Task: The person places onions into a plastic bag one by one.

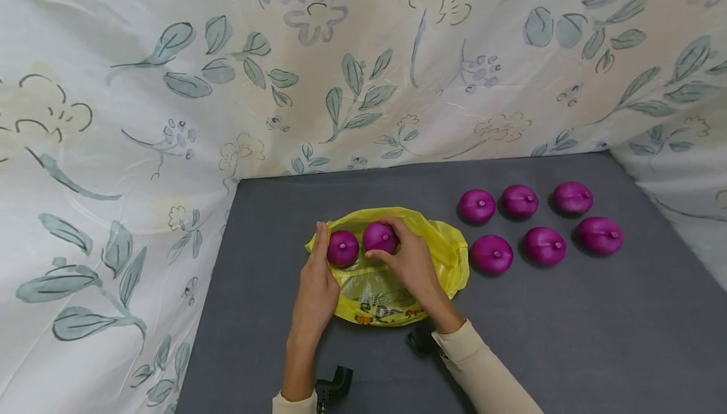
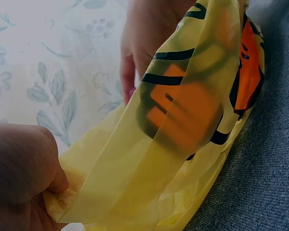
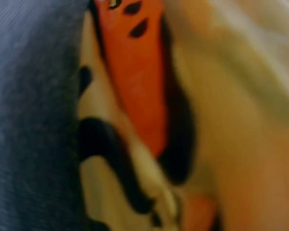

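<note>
A yellow plastic bag (image 1: pixel 369 291) with black and orange print lies with its mouth spread wide. My left hand (image 1: pixel 316 294) grips the bag's left edge, and in the left wrist view yellow film bunches under its curled fingers (image 2: pixel 24 163). My right hand (image 1: pixel 414 262) reaches over the bag's mouth and holds a shiny purple ball (image 1: pixel 379 237) with a small pale nub between thumb and fingers. A second purple ball (image 1: pixel 342 248) sits inside the bag beside the left fingers. Blurred bag print (image 3: pixel 135 82) fills much of the right wrist view, which hides the right hand.
Several more purple balls, among them a front one (image 1: pixel 491 254) and a back one (image 1: pixel 572 198), stand in two rows right of the bag. They rest on a dark grey tabletop (image 1: pixel 568 338). Floral cloth (image 1: pixel 363 67) hangs behind and along both sides.
</note>
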A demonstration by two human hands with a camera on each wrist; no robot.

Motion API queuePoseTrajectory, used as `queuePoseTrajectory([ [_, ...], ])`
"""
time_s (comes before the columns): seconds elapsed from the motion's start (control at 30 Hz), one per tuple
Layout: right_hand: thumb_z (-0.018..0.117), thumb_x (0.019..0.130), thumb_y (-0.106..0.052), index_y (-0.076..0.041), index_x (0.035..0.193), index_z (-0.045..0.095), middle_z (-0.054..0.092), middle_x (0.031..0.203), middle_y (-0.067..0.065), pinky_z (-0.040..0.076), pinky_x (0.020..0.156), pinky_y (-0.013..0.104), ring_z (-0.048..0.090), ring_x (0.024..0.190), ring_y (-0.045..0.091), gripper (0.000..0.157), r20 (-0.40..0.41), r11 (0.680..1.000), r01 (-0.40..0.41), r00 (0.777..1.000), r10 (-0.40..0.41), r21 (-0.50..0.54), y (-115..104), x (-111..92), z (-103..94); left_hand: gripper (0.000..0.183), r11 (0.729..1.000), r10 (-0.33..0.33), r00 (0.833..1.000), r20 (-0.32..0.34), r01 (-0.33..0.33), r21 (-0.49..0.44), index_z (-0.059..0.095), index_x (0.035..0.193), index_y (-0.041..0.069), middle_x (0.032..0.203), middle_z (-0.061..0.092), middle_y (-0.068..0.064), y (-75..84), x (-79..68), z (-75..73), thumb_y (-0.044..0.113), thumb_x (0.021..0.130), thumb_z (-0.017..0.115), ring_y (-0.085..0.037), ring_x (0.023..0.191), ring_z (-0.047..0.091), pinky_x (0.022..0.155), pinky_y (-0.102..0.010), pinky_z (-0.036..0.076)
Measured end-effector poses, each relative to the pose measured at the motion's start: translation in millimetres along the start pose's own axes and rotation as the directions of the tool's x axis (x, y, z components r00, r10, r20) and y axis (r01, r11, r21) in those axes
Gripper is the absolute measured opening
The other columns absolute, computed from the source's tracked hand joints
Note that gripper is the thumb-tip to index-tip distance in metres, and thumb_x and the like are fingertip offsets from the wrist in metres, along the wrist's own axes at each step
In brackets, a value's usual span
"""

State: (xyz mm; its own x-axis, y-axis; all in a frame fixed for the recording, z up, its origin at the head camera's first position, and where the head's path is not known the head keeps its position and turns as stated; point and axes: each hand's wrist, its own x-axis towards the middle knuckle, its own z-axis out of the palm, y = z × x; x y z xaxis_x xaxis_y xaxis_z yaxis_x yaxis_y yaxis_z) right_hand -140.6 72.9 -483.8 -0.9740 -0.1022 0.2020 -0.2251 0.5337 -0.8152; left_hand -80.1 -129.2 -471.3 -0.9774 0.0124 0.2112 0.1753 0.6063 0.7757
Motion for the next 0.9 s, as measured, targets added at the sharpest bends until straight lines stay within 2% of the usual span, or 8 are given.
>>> queuePoseTrajectory([
  [0.23,0.094,0.081,-0.033,-0.021,0.143,0.061,0.074,0.127,0.010,0.058,0.092,0.048,0.072,0.110,0.030,0.072,0.015,0.995,-0.058,0.998,0.060,-0.087,2.8,0.5,4.5,0.079,0.999,0.032,0.999,-0.027,-0.032,0.007,0.015,0.171,0.021,0.176,0.017,-0.003,0.5,-0.7,-0.1,-0.014,0.105,0.042,-0.025,0.157,0.028,0.116,-0.051,0.041],
  [0.57,0.094,0.081,-0.037,-0.013,0.148,0.058,0.075,0.124,0.015,0.060,0.088,0.049,0.074,0.105,0.033,0.080,-0.012,0.991,-0.049,0.999,0.048,-0.127,0.9,-3.9,4.0,0.079,0.999,0.041,0.999,-0.027,-0.041,0.012,0.015,0.171,0.021,0.176,0.020,-0.010,0.1,-2.1,0.5,-0.014,0.105,0.042,-0.029,0.155,0.032,0.111,-0.051,0.046],
  [0.67,0.093,0.081,-0.037,-0.011,0.149,0.058,0.075,0.124,0.016,0.060,0.087,0.048,0.075,0.103,0.033,0.081,-0.016,0.990,-0.047,0.999,0.046,-0.132,0.1,-4.6,3.2,0.080,0.999,0.047,0.998,-0.030,-0.046,0.014,0.016,0.171,0.020,0.176,0.020,-0.011,0.3,-2.3,0.5,-0.015,0.105,0.042,-0.032,0.153,0.037,0.100,-0.046,0.051],
  [0.77,0.093,0.082,-0.038,-0.010,0.149,0.057,0.075,0.122,0.017,0.061,0.086,0.047,0.075,0.102,0.033,0.081,-0.014,0.989,-0.054,0.999,0.052,-0.139,-1.7,-5.2,1.5,0.080,0.999,0.048,0.998,-0.029,-0.047,0.020,0.015,0.171,0.021,0.176,0.018,-0.008,0.2,-2.5,0.8,-0.015,0.105,0.042,-0.033,0.151,0.039,0.091,-0.044,0.050],
  [0.83,0.092,0.082,-0.040,-0.009,0.149,0.058,0.076,0.120,0.016,0.061,0.084,0.046,0.075,0.099,0.032,0.081,-0.017,0.987,-0.061,0.998,0.059,-0.147,-3.8,-5.7,-0.7,0.080,0.999,0.045,0.999,-0.027,-0.045,0.018,0.015,0.171,0.021,0.176,0.017,-0.005,0.2,-2.4,0.8,-0.015,0.105,0.042,-0.032,0.153,0.037,0.095,-0.044,0.051],
  [0.9,0.091,0.083,-0.042,-0.010,0.148,0.059,0.078,0.109,0.014,0.061,0.079,0.043,0.074,0.088,0.027,0.080,-0.023,0.986,-0.071,0.997,0.068,-0.154,-6.3,-6.1,-3.6,0.080,0.999,0.043,0.999,-0.028,-0.042,0.016,0.015,0.171,0.022,0.176,0.016,-0.003,0.6,-2.0,0.4,-0.015,0.105,0.042,-0.030,0.155,0.033,0.106,-0.047,0.049],
])
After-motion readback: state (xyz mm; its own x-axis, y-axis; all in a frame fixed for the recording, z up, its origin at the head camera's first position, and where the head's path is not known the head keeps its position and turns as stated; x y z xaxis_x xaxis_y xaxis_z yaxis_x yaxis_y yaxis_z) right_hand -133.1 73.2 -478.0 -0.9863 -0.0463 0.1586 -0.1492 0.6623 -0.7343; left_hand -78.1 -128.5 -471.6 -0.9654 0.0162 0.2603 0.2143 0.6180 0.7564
